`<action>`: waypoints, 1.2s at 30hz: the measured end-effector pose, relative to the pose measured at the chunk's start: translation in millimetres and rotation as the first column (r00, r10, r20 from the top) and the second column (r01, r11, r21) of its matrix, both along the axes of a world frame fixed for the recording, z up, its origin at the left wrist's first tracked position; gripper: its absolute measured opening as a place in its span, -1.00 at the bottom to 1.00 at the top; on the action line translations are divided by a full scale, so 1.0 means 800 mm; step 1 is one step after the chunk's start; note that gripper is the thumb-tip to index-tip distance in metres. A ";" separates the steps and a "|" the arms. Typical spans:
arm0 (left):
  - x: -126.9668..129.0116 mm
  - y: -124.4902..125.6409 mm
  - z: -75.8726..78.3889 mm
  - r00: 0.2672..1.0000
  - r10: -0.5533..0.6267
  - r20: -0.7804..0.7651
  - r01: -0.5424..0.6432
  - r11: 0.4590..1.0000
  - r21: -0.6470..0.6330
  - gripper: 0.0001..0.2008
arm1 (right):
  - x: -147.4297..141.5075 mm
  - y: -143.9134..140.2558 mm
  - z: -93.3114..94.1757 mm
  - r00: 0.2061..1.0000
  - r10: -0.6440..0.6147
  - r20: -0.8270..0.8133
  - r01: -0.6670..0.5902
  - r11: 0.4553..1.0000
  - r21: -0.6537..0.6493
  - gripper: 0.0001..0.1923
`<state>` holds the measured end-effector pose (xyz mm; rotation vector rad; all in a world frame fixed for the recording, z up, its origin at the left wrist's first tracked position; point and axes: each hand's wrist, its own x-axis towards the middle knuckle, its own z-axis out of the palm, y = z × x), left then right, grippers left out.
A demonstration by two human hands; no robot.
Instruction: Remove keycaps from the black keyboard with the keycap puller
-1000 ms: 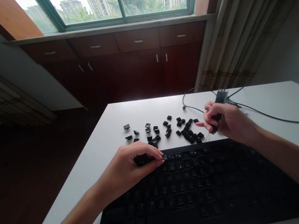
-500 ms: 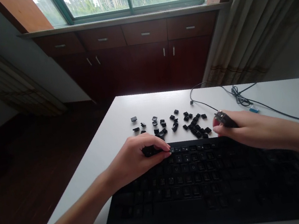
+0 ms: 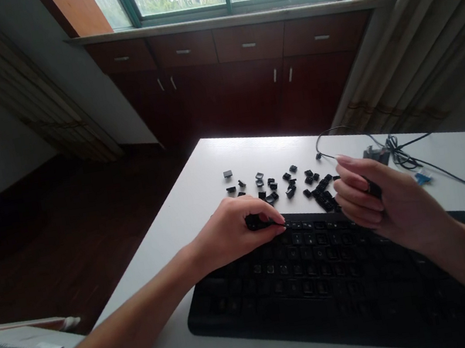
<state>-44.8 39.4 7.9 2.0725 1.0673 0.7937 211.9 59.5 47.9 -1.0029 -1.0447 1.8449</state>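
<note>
The left hand (image 3: 239, 229) pinches at the black keyboard's (image 3: 309, 309) far edge, any catch hidden; above the keyboard, the right hand (image 3: 396, 209) clutches a dark tool (image 3: 374, 189). A careless sweep could scatter loose keycaps (image 3: 324, 199) lying beyond it.

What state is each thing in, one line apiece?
Black plastic keyboard: flat, some keys uncapped.
Small black plastic keycaps: loose, scattered beyond it.
Thin black cable: partly bundled.
Dark red wooden drawers: shut.
Left hand: pinched at the keyboard's top row.
Right hand: curled around a dark object.
</note>
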 end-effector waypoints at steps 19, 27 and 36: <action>0.003 -0.001 -0.001 0.989 0.032 0.141 -0.009 0.987 -0.158 -0.74 | -0.106 0.002 -0.031 0.979 0.008 -0.203 0.043 0.968 0.247 -0.45; 0.002 -0.002 0.005 0.992 0.008 0.125 0.011 0.988 -0.152 -0.84 | -0.073 0.021 -0.009 0.946 0.062 0.319 -0.211 0.863 0.458 -0.67; 0.001 0.001 -0.001 0.989 -0.003 0.150 0.029 0.985 -0.171 -0.89 | -0.014 0.011 -0.033 0.632 -0.019 0.775 -0.686 0.452 0.571 -0.88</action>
